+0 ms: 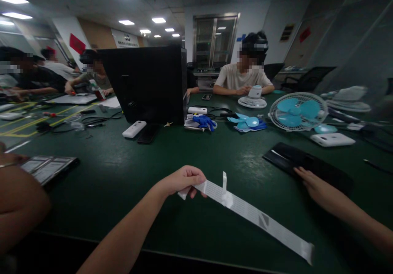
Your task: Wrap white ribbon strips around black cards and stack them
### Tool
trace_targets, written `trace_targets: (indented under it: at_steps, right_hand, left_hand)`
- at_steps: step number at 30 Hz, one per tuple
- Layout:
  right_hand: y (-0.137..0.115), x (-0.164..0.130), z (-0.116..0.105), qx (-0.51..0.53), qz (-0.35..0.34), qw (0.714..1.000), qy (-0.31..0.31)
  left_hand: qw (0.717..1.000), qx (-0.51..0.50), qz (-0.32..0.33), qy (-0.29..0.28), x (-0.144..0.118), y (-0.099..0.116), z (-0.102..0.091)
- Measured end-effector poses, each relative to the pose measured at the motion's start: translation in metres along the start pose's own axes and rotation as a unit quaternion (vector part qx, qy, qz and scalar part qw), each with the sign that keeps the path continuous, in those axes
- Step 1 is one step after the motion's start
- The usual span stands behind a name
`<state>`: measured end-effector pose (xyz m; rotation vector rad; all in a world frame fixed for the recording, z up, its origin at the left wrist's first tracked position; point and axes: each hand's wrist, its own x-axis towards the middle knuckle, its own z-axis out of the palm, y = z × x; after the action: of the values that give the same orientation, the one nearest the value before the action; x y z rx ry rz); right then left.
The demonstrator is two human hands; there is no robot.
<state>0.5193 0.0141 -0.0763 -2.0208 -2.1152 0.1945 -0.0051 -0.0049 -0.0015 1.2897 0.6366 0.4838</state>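
Observation:
My left hand (188, 180) is closed around one end of a long, flat whitish strip (245, 208) with fine printed lines and a grey patch. The strip slants down to the right over the green table, and a small pale tab (224, 182) sticks up from it. A short end of it shows below my fingers. My right hand (313, 186) lies with its fingers stretched out along the near edge of a flat black panel-like thing (319, 167); its thumb is hidden.
A black computer case (147, 85) stands mid-table. Beyond my right hand are a white fan (297, 111) with blue blades, loose blue blades (244, 120) and a white device (332, 139). At left, another person's arm (21, 200) is near a framed panel (50, 167).

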Motion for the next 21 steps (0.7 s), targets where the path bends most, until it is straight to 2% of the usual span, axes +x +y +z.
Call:
trace_targets:
  at_steps: [3, 6, 8, 10, 13, 16, 18, 21]
  right_hand:
    - [-0.088, -0.003, 0.004, -0.012, -0.059, 0.997, -0.052]
    - [-0.17, -0.008, 0.003, -0.005, -0.173, 0.981, -0.089]
    - [-0.212, -0.014, 0.001, 0.004, -0.23, 0.966, -0.122]
    - [-0.242, -0.021, -0.001, 0.021, -0.271, 0.951, -0.149]
    - [-0.263, -0.026, -0.005, 0.053, -0.306, 0.935, -0.173]
    - [-0.26, -0.022, -0.015, 0.101, -0.312, 0.918, -0.222]
    - [-0.254, -0.016, -0.027, 0.173, -0.278, 0.909, -0.259]
    - [-0.248, -0.012, -0.05, 0.3, -0.207, 0.887, -0.282]
  left_hand:
    - [1.0, -0.008, -0.007, -0.019, -0.002, 0.001, -0.003]
    - [0.999, -0.01, 0.001, -0.035, -0.004, 0.001, -0.006]
    - [0.999, -0.009, 0.0, -0.039, -0.005, -0.001, -0.009]
    - [0.999, -0.007, -0.004, -0.044, -0.005, -0.002, -0.011]
    - [0.999, -0.005, -0.009, -0.041, -0.005, -0.003, -0.012]
    - [1.0, -0.004, -0.002, -0.018, -0.004, -0.001, -0.011]
    - [1.0, -0.002, 0.007, 0.012, -0.003, 0.0, -0.009]
    - [0.997, -0.007, 0.025, 0.077, 0.0, 0.0, -0.006]
